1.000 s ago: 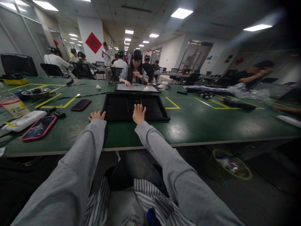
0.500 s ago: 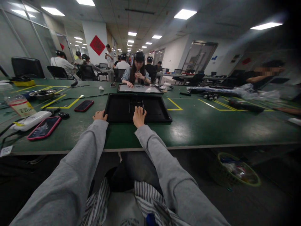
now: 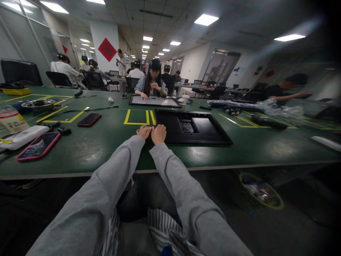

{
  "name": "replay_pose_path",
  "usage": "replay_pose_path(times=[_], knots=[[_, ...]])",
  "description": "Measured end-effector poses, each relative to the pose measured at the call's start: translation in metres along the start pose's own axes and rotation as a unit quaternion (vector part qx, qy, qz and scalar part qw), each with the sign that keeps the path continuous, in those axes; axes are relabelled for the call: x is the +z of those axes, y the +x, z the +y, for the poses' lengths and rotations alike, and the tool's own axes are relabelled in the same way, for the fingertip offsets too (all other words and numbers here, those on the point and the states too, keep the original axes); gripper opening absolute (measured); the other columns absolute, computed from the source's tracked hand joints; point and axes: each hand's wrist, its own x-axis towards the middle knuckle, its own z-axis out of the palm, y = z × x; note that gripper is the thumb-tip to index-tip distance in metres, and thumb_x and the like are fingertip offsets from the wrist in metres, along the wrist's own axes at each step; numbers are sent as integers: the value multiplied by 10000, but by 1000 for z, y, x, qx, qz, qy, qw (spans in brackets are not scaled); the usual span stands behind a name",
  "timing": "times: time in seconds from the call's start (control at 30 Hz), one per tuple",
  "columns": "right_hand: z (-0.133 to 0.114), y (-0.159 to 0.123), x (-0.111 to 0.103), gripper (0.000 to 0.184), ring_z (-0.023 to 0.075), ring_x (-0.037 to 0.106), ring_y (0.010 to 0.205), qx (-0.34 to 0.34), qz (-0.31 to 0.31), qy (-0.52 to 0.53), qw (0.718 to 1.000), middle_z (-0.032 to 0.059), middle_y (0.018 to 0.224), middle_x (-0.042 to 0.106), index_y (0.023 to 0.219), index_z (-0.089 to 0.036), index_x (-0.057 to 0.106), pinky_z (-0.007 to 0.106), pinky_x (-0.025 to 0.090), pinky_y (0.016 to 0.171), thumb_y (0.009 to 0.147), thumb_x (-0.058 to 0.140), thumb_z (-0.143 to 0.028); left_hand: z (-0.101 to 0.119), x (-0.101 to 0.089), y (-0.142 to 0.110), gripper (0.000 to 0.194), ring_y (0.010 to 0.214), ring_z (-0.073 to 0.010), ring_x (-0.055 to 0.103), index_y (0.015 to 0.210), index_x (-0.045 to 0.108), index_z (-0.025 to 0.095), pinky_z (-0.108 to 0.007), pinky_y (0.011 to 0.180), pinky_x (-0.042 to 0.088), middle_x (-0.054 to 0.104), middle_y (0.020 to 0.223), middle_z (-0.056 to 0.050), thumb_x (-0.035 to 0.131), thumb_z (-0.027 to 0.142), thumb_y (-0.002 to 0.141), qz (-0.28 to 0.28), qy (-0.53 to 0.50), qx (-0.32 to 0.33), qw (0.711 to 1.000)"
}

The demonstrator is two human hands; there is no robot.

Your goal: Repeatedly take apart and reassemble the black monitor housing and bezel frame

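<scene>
Black panel lies on the green table, the right hand on its left edge, the left hand just beside; bent are the fingers, but whether they grip I cannot tell. Left of the panel are a phone and a cut-off container; behind it, a framed sheet blocks some space, and plastic wrap is blurred.

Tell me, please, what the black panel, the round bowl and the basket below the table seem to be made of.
Black panel: probably moulded plastic, satin black, judging by its soft sheen, though metal is possible.
Bowl: likely polished metal; its silvery surface catches bright highlights.
Basket: apparently yellow-green plastic, suggested by its perforated wall; dimness leaves this uncertain.
</scene>
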Motion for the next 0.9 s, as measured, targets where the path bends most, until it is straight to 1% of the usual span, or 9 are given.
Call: replay_pose_path(times=[0.07,0.13,0.3,0.43,0.57,0.63,0.7,0.83,0.9], knots=[[24,8,-5,326,366,448,1214,16,11,-16,1000,268,1279,532,1197,-89,532,547,392,971,967,338,-211,-1,0,1,436,1401,-211,408,1324,630,403,-487,1144,323,586,1432,37,307,424,1032,9,-6,-7,1000],[50,15,-11,317,363,453,1223,22,14,-35,999,262,1284,532,1198,-90,529,541,396,971,953,352,-185,-19,-10,-3,447,1401,-215,408,1326,638,364,-471,1143,332,600,1415,8,306,416,1031,20,-3,-27,999],[127,26,-34,309,345,523,1182,84,36,-86,992,261,1238,573,1202,-82,528,484,436,933,951,409,-217,-84,-63,-26,461,1363,-232,443,1294,674,310,-424,1126,365,641,1356,-21,313,375,1016,56,26,-103,993],[209,34,-63,338,332,610,1081,143,59,-123,980,275,1148,623,1207,-55,555,444,458,858,951,468,-258,-117,-100,-44,487,1302,-243,489,1267,694,312,-389,1085,406,676,1301,2,291,392,1005,73,45,-134,987],[274,43,-97,387,344,648,1014,215,76,-128,965,303,1036,651,1153,-42,633,446,450,793,935,539,-346,-132,-109,-50,478,1264,-239,515,1262,696,315,-368,1069,413,692,1275,12,309,397,994,80,58,-132,986],[291,47,-109,425,345,653,992,225,83,-120,963,300,1032,659,1185,-71,640,455,452,756,949,509,-399,-135,-106,-49,461,1258,-235,520,1237,712,290,-355,1073,405,684,1292,-1,338,394,988,81,70,-117,987],[300,50,-116,460,346,652,996,233,118,-109,959,289,1049,665,1221,-110,631,462,450,743,965,466,-454,-138,-102,-47,439,1257,-236,522,1199,732,270,-348,1069,403,681,1297,-15,371,394,982,78,84,-98,989],[301,54,-121,469,352,670,936,220,232,-89,943,240,1005,697,1204,-158,618,456,446,729,969,446,-525,-143,-97,-44,428,1252,-234,525,1178,739,274,-347,1054,412,684,1287,-20,378,399,985,74,100,-79,989],[295,53,-122,480,346,681,880,193,259,-86,942,215,951,708,1184,-168,609,443,449,711,969,431,-558,-145,-96,-43,435,1246,-231,527,1183,736,282,-346,1056,413,683,1287,-16,368,406,988,72,107,-76,989]])
